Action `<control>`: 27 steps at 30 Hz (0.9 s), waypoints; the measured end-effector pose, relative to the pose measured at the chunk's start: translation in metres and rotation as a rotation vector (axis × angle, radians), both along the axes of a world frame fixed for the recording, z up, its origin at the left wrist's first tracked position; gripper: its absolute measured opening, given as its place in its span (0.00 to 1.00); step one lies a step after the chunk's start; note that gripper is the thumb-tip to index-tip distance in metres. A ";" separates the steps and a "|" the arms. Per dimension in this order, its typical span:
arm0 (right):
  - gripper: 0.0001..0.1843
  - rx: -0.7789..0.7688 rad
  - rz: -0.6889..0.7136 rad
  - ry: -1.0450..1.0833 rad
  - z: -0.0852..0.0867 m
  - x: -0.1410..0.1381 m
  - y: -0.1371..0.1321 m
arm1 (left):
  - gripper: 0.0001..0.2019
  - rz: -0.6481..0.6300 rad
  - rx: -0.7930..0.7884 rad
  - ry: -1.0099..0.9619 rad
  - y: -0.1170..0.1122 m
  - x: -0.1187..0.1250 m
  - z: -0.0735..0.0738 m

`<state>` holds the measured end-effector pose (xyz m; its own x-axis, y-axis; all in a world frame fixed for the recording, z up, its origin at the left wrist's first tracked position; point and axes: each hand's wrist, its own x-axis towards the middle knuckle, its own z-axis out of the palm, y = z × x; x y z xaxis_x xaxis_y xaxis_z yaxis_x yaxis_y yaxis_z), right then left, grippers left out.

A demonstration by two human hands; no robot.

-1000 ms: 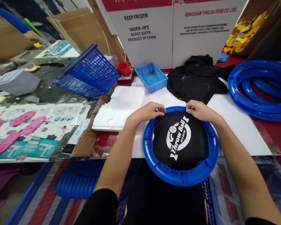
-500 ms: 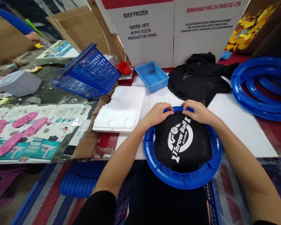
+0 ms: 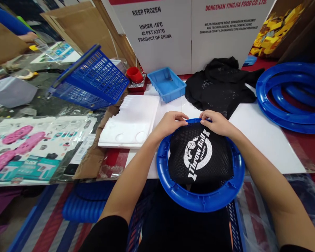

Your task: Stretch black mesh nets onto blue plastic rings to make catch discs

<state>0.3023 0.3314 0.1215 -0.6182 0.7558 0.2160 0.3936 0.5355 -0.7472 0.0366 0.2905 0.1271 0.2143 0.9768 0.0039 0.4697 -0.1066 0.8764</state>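
Observation:
A blue plastic ring lies tilted at the table's front edge, its near side over my lap. Black mesh fabric printed "Throw Ball" spans most of its opening, with a gap along the near side. At the ring's far rim, my left hand pinches the rim and the mesh edge between thumb and fingers. Just to its right, my right hand grips the same rim, fingers curled over it. More black mesh lies heaped beyond my hands.
Several blue rings are stacked at the right. A light-blue tray, a red cup and a tilted blue basket stand farther back. White foam lies left of my hands. A printed carton walls off the back.
The view has shifted slightly, so most things sit a little farther left. Both hands stay at the far rim; the right hand's fingers have shifted slightly on it.

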 end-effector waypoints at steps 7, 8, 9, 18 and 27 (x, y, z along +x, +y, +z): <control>0.09 -0.020 0.006 -0.022 -0.001 0.000 0.004 | 0.06 -0.060 0.035 0.140 -0.002 -0.003 0.006; 0.09 -0.026 0.012 -0.033 -0.002 -0.001 0.005 | 0.06 -0.074 0.025 0.156 -0.002 -0.004 0.007; 0.09 -0.031 0.013 -0.040 -0.002 -0.001 0.006 | 0.06 -0.090 0.015 0.171 -0.002 -0.006 0.008; 0.06 0.072 -0.030 -0.059 -0.005 -0.006 -0.001 | 0.12 -0.253 0.199 0.455 -0.005 -0.010 0.013; 0.06 0.058 -0.073 -0.088 -0.009 -0.007 0.000 | 0.13 -0.213 0.006 0.235 -0.005 -0.013 0.016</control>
